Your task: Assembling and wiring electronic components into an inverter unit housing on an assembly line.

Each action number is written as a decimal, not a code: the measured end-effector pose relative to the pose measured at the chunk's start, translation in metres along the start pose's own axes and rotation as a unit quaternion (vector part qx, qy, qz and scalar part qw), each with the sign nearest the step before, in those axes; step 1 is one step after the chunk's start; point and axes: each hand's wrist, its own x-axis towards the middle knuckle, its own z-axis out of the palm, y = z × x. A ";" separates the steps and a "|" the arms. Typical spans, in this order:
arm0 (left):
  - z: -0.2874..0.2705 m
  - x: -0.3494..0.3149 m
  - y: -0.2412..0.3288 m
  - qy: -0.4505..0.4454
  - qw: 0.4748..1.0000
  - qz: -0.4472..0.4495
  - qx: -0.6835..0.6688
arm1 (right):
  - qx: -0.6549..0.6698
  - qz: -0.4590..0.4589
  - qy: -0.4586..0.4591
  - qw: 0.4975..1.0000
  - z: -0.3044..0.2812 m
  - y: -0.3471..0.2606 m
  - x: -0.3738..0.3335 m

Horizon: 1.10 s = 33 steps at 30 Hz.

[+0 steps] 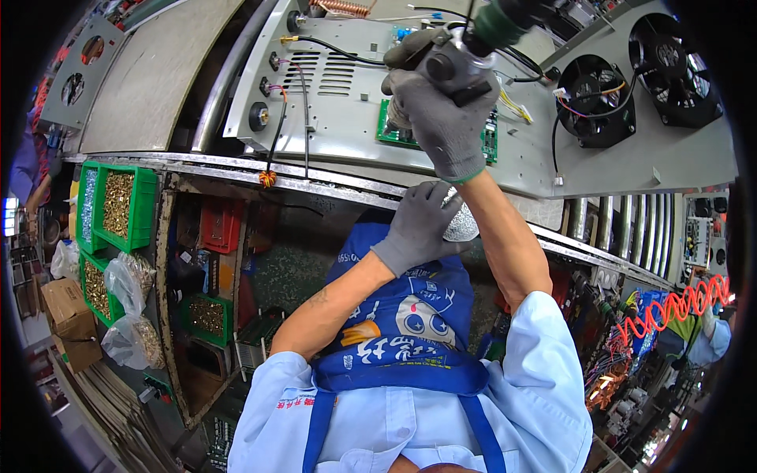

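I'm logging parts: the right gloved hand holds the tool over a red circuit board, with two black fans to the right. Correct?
No: the circuit board is green, not red, as the head view shows. The right gloved hand holds the tool over it, with two black fans to the right.

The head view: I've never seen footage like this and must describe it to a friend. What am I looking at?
There's no robot: these are a person's own hands in gray gloves, filmed by a fisheye camera worn on the head and looking down, so straight edges bend near the rim. The right hand grips what looks like a power tool over a gray metal panel. A green circuit board lies on it, partly hidden. Farther right are two black fans. The left hand is at a silvery object I can't identify. Green bins of small metal parts stand on the left.
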 end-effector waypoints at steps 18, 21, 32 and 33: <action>0.008 -0.003 0.001 0.023 1.000 0.009 0.000 | -0.072 -0.023 -0.013 0.997 0.020 0.046 0.013; 0.004 0.001 0.001 0.026 1.000 0.012 0.006 | -0.017 -0.017 -0.037 0.999 0.009 0.038 0.010; -0.004 0.003 0.006 -0.005 1.000 -0.008 0.028 | 0.109 0.043 0.032 0.993 -0.031 -0.024 -0.015; -0.004 0.003 0.006 0.002 1.000 -0.006 0.030 | 0.078 0.019 0.022 0.997 -0.025 -0.016 -0.011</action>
